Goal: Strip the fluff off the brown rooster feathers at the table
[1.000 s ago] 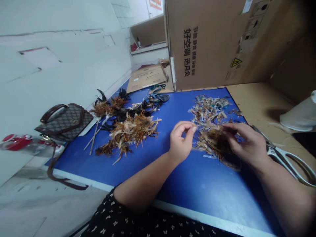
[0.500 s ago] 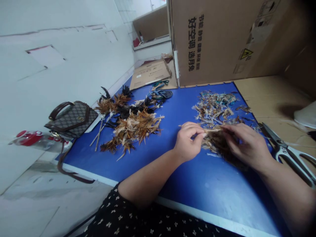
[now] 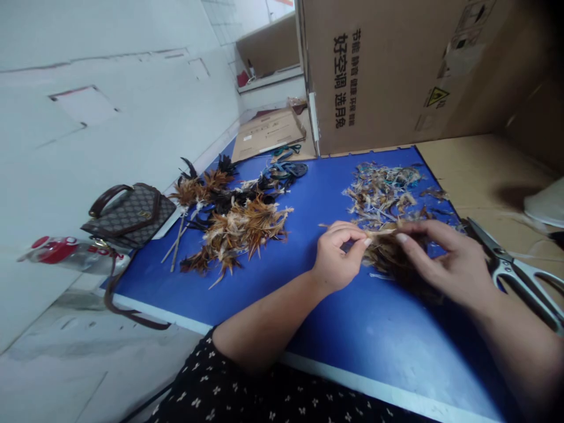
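Between thumb and forefinger, my left hand (image 3: 340, 254) pinches one end of a pale tan feather (image 3: 382, 232). My right hand (image 3: 452, 258) has its thumb and forefinger at the feather's other end, closed on it as far as I can see. Brown feathers (image 3: 381, 258) lie under and beside the right hand, partly hidden by it. Just beyond both hands spreads a loose pile of feather scraps and strands (image 3: 381, 191). Scissors (image 3: 506, 261) lie right of the right hand, blades pointing away.
Bunches of brown and black feathers (image 3: 247, 226) lie on the left of the blue table (image 3: 273, 305), near two thin sticks (image 3: 178, 241). A handbag (image 3: 136, 217) and a bottle (image 3: 74, 254) are at the left edge. A large cardboard box (image 3: 388, 76) stands behind.
My right hand has shifted slightly, its thumb and forefinger stretched further along the feather. My left hand keeps its pinch in nearly the same place.
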Available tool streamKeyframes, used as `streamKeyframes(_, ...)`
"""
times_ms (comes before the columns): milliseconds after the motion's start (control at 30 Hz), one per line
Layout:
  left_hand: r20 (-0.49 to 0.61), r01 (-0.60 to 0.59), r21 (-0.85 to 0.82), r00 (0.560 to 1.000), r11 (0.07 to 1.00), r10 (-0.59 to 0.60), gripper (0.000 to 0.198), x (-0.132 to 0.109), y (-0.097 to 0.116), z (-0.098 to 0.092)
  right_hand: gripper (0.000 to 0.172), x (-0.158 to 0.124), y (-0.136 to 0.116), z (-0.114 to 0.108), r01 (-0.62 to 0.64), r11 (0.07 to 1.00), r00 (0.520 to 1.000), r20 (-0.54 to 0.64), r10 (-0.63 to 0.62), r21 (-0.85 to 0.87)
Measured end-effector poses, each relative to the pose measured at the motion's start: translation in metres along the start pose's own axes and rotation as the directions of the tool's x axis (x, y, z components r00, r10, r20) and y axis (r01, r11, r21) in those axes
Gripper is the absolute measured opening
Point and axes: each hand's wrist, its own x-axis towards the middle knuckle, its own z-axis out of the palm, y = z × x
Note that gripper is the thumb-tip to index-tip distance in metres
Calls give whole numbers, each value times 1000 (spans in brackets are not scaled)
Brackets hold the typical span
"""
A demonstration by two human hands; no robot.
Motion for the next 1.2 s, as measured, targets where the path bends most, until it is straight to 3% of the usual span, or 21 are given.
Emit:
streamKeyframes(100, 26, 2, 14, 1000, 1000, -3, 16, -1, 2, 1, 30, 1, -7, 3, 92, 993, 995, 34, -95, 72)
streamKeyframes(200, 50, 27, 17, 998, 999, -27, 17, -4, 4, 3, 13, 3, -10, 6, 86, 989, 996, -4, -86, 118)
streamKeyframes(333, 64, 22, 2, 998, 1000, -23, 17, -3, 7, 3, 15, 3, -7, 5, 67, 992, 998, -10, -67, 108)
streamKeyframes(467, -82, 66, 10, 994, 998, -65, 16, 7, 9, -6, 19, 4, 6, 0, 39, 997, 994, -100, -46, -71)
streamKeyframes(567, -184, 144, -15, 972, 989, -145, 15, 11, 11, -12, 19, 4, 8, 0, 78, 996, 996, 46, -76, -36)
streamKeyframes(633, -108, 212, -42, 970, 976, -216, 15, 8, 12, -10, 21, 3, 3, 4, 89, 994, 977, 188, -100, 65)
streamKeyframes(700, 48, 296, -54, 955, 954, -293, 16, 0, 12, -4, 21, 0, -4, 9, 89, 988, 961, 250, -119, 129)
streamKeyframes(767, 174, 400, -86, 908, 913, -381, 20, -8, 10, 3, 19, -2, -10, 14, 89, 985, 965, 231, -122, 146)
streamKeyframes(933, 317, 651, -325, 759, 687, -569, 46, -13, 2, 11, 14, -5, -13, 16, 102, 984, 982, 146, -124, 149)
streamKeyframes(1200, 460, 754, -403, 657, 519, -597, 58, -9, 3, 4, 10, -8, -11, 17, 129, 979, 989, 56, -139, 159)
